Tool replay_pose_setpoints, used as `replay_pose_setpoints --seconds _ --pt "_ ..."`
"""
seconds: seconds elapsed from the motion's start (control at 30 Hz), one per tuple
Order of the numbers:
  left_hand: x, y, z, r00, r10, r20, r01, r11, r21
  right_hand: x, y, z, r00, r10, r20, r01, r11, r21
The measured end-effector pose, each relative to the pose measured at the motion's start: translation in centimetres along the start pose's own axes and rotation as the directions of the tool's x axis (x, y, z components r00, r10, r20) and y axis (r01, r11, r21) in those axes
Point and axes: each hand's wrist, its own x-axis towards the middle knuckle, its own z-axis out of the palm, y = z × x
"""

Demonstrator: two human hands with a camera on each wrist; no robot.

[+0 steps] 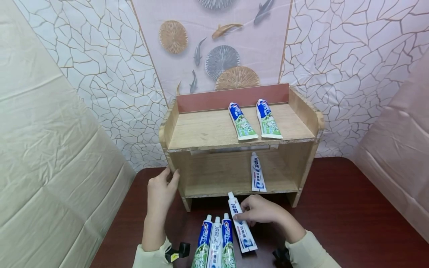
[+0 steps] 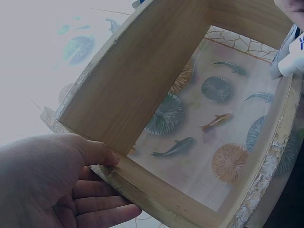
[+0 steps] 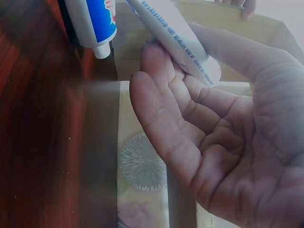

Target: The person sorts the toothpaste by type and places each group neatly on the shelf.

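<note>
My right hand (image 1: 263, 209) pinches a white toothpaste tube (image 1: 243, 234) between thumb and fingers, in front of the shelf's lower board. In the right wrist view the white tube (image 3: 178, 40) lies between the thumb and the fingertips, its printed side edge showing. My left hand (image 1: 163, 190) holds the left side panel of a small two-tier wooden shelf (image 1: 201, 132). In the left wrist view its thumb (image 2: 102, 154) lies on the panel's inner side, with the fingers behind the edge. Another white toothpaste tube (image 1: 257, 175) lies on the lower tier, towards the right.
Two blue-and-green toothpaste tubes (image 1: 242, 123) lie side by side on the upper tier. In front of the shelf, two blue-and-green tubes (image 1: 203, 242) flank a white tube (image 1: 215, 243) on the dark red table (image 1: 335, 208). A patterned cloth (image 1: 117, 74) hangs behind.
</note>
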Motion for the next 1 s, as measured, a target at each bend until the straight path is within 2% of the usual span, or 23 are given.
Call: replay_pose_setpoints --seconds 0.27,0.6,1.0 --pt "0.0 0.0 0.0 1.000 0.002 -0.001 -0.002 1.000 -0.011 0.1 0.1 -0.2 1.000 -0.018 -0.010 0.018 1.000 -0.004" --pt "0.0 0.1 0.0 1.000 -0.025 0.012 0.025 1.000 -0.007 0.2 -0.3 -0.8 0.999 -0.029 -0.013 0.029 1.000 0.001" --pt "0.0 -0.1 0.2 1.000 0.009 -0.011 -0.009 1.000 -0.014 0.7 -0.8 -1.6 1.000 -0.016 -0.026 0.016 1.000 0.002"
